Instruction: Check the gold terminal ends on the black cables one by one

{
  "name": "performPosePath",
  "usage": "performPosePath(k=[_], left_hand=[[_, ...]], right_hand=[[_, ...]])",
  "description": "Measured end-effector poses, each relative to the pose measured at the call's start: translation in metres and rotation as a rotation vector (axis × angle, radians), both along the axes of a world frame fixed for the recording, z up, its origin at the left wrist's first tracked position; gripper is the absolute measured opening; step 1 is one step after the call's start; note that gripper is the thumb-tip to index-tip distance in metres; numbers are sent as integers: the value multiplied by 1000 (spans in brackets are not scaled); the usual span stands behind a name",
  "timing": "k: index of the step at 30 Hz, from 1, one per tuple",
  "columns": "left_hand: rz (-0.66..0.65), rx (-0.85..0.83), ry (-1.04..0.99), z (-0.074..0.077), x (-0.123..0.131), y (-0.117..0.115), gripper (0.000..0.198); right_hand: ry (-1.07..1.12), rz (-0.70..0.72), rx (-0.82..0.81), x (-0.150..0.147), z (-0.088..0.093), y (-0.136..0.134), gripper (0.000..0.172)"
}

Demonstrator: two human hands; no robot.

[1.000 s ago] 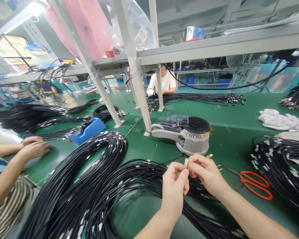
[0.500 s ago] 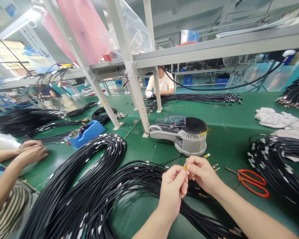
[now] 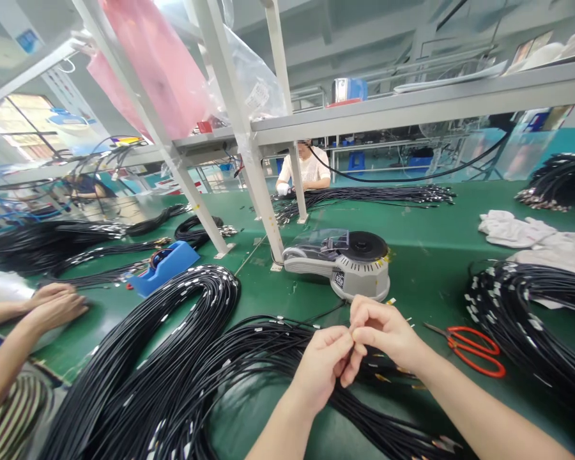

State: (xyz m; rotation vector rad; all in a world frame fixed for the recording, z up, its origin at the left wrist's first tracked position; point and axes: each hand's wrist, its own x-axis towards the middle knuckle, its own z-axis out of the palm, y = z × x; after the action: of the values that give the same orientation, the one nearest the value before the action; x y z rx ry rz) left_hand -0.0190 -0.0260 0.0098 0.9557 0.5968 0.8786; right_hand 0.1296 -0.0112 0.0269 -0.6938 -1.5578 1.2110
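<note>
My left hand (image 3: 323, 361) and my right hand (image 3: 381, 329) meet fingertip to fingertip above the black cables (image 3: 273, 342). Both are closed in a pinch around a small thing that their fingers cover; a yellow-wrapped tip, like those on the cable ends (image 3: 382, 378), showed there a moment ago. Just behind my hands stands a grey tape dispenser (image 3: 361, 275) with a round black top and bits of yellow tape on its edge. Red-handled scissors (image 3: 474, 351) lie to the right of my right forearm.
A large looped cable bundle (image 3: 172, 319) lies left, another bundle (image 3: 512, 306) right. White gloves (image 3: 512, 229) rest behind that one. A blue tape holder (image 3: 165, 267) and a co-worker's hands (image 3: 57, 310) are at left. Shelf posts (image 3: 263, 211) rise mid-table; another person (image 3: 311, 167) sits opposite.
My hands have drawn closer together, and the yellow tip between the fingers is now covered. The view has shifted slightly, moving the table things a little left and down.
</note>
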Motion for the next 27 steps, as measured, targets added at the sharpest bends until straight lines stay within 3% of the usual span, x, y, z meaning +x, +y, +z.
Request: performPosePath(k=[4, 6, 9, 10, 12, 14, 16, 20, 27], left_hand=[[174, 254, 306, 2, 3, -1, 6], [211, 387, 459, 0, 3, -1, 2], [269, 513, 608, -7, 4, -1, 6], [283, 542, 643, -10, 6, -1, 6], [310, 578, 707, -17, 10, -2, 6], [296, 595, 757, -23, 15, -3, 12], [243, 609, 783, -28, 20, -4, 31], [127, 659, 816, -33, 24, -7, 57], [65, 731, 852, -36, 23, -7, 44]], right_hand=[[-132, -184, 118, 7, 5, 1, 19], [-213, -187, 152, 15, 8, 3, 20], [-252, -130, 68, 34, 12, 10, 12], [-200, -184, 17, 43, 13, 15, 12], [-37, -427, -82, 62, 14, 31, 24], [44, -690, -174, 80, 12, 52, 30], [6, -774, -247, 95, 9, 74, 29], [-114, -765, -374, 107, 4, 104, 31], [-138, -794, -330, 95, 7, 115, 18]])
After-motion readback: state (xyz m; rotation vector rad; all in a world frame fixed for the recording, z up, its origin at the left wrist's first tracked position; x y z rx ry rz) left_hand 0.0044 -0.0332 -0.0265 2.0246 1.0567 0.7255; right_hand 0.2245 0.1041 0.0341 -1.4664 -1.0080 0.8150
